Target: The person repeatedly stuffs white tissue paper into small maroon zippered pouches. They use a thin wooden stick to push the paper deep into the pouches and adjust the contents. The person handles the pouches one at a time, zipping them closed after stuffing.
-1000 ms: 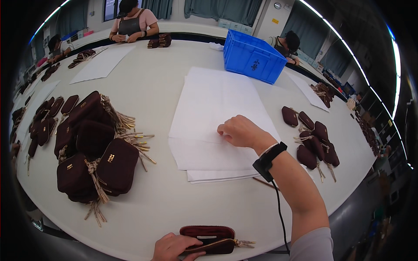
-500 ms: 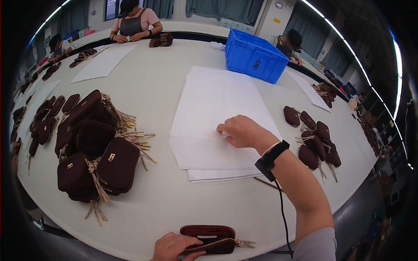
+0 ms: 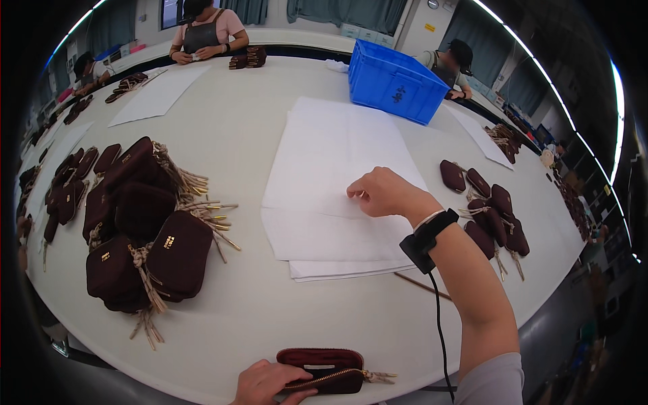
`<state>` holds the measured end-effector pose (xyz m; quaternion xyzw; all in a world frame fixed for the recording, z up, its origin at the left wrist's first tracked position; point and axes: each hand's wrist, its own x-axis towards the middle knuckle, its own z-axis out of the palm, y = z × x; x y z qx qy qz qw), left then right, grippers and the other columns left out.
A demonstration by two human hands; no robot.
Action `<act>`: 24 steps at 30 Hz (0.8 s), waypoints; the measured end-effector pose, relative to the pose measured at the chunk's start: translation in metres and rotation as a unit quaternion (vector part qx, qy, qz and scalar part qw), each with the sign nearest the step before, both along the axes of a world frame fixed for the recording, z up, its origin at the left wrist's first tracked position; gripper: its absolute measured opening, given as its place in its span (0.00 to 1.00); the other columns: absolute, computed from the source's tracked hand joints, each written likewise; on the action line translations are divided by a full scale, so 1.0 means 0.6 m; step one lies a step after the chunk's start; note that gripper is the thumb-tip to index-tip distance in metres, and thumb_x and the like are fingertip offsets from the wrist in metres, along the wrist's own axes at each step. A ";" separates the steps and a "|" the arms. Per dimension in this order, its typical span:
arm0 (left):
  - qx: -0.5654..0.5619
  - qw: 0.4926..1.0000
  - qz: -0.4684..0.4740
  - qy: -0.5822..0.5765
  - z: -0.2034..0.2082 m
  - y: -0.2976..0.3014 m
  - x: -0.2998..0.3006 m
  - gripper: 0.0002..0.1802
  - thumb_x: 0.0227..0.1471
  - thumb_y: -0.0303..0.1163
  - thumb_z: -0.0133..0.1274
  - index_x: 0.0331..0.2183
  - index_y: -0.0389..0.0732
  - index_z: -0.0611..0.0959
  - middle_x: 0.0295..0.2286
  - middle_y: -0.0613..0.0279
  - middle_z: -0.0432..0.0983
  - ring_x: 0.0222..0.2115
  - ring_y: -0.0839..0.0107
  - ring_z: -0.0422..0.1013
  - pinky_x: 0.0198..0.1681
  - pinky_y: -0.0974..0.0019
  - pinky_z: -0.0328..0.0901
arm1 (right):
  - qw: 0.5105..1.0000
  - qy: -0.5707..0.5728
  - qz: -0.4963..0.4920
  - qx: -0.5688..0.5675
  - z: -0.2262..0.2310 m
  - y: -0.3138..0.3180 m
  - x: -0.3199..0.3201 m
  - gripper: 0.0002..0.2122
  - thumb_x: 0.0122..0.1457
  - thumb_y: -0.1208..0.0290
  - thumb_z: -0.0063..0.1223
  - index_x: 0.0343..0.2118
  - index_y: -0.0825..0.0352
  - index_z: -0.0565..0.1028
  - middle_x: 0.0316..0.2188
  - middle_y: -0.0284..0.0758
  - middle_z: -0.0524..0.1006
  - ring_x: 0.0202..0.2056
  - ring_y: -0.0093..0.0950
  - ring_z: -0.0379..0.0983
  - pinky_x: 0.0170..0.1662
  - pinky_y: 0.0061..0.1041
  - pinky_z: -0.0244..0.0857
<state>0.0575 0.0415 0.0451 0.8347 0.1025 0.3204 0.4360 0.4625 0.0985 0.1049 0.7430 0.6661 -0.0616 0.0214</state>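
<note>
At the table's near edge my left hand (image 3: 267, 382) grips a dark maroon zip pouch (image 3: 344, 382), fingers inside its opening and thumb at the front. The pouch lies unzipped, showing a red lining and a small pale label; a corded tassel hangs at its right end. My right hand (image 3: 383, 193) is over a stack of white paper sheets (image 3: 337, 145), its fingers curled in toward the thumb. Whatever sits between those fingertips, if anything, is too small to make out. A black band with a cable circles my right wrist.
A heap of maroon pouches (image 3: 145, 209) with tassels stands at left; several smaller ones (image 3: 489, 206) lie at right. Beyond the paper is a blue crate (image 3: 397, 81). A thin brown stick (image 3: 422, 286) lies near my right forearm. Co-workers (image 3: 206, 37) sit around the table.
My right hand has shifted slightly up and to the right over the paper, its fingers still curled. My left hand and the pouch have hardly moved.
</note>
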 end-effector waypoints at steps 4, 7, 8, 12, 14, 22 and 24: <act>-0.003 1.000 0.002 -0.001 0.000 -0.001 0.001 0.17 0.42 0.27 0.70 0.36 0.37 0.82 0.31 0.52 0.80 0.29 0.54 0.75 0.31 0.59 0.68 | 0.998 0.064 0.000 -0.023 0.011 -0.019 0.014 0.19 0.47 0.69 0.56 0.45 0.64 0.81 0.38 0.43 0.83 0.39 0.39 0.80 0.46 0.33 0.73; -0.006 1.000 0.002 -0.003 0.000 0.000 0.001 0.17 0.43 0.27 0.70 0.36 0.37 0.82 0.31 0.53 0.80 0.28 0.55 0.74 0.32 0.59 0.68 | 0.998 0.044 0.026 -0.025 0.017 -0.021 0.009 0.21 0.46 0.67 0.59 0.45 0.64 0.80 0.36 0.42 0.83 0.38 0.40 0.79 0.45 0.34 0.72; 0.007 1.000 0.011 0.020 -0.005 0.000 -0.001 0.16 0.41 0.29 0.71 0.34 0.39 0.83 0.30 0.56 0.81 0.27 0.59 0.75 0.31 0.62 0.67 | 0.999 0.034 0.028 -0.025 0.019 -0.022 0.004 0.21 0.46 0.68 0.59 0.46 0.63 0.80 0.36 0.41 0.82 0.39 0.40 0.78 0.46 0.35 0.72; 0.014 0.999 0.012 0.028 -0.006 -0.001 -0.001 0.17 0.41 0.29 0.71 0.35 0.39 0.83 0.30 0.57 0.81 0.27 0.60 0.75 0.31 0.63 0.67 | 0.999 0.007 0.034 -0.022 0.012 -0.022 -0.007 0.21 0.45 0.71 0.59 0.46 0.62 0.80 0.34 0.39 0.81 0.42 0.40 0.76 0.48 0.36 0.70; 0.006 1.000 0.002 0.005 -0.001 -0.001 0.000 0.17 0.43 0.28 0.70 0.37 0.37 0.82 0.31 0.53 0.80 0.28 0.55 0.74 0.31 0.60 0.68 | 0.999 -0.001 0.041 -0.015 0.007 -0.021 -0.005 0.20 0.45 0.71 0.60 0.45 0.62 0.80 0.32 0.38 0.81 0.42 0.40 0.76 0.47 0.36 0.71; 0.015 1.000 -0.001 -0.013 -0.006 0.002 0.001 0.17 0.44 0.28 0.69 0.37 0.36 0.82 0.31 0.52 0.80 0.28 0.56 0.75 0.31 0.60 0.68 | 0.997 -0.052 0.058 0.016 -0.006 -0.018 -0.006 0.09 0.46 0.77 0.56 0.33 0.65 0.79 0.24 0.39 0.80 0.31 0.40 0.77 0.37 0.36 0.71; 0.021 0.999 0.016 0.036 -0.017 0.000 -0.002 0.16 0.40 0.31 0.72 0.33 0.40 0.84 0.29 0.60 0.82 0.26 0.64 0.75 0.30 0.65 0.65 | 0.997 -0.043 0.050 0.044 -0.018 -0.018 0.004 0.07 0.49 0.78 0.56 0.32 0.65 0.78 0.25 0.40 0.80 0.31 0.40 0.77 0.37 0.36 0.70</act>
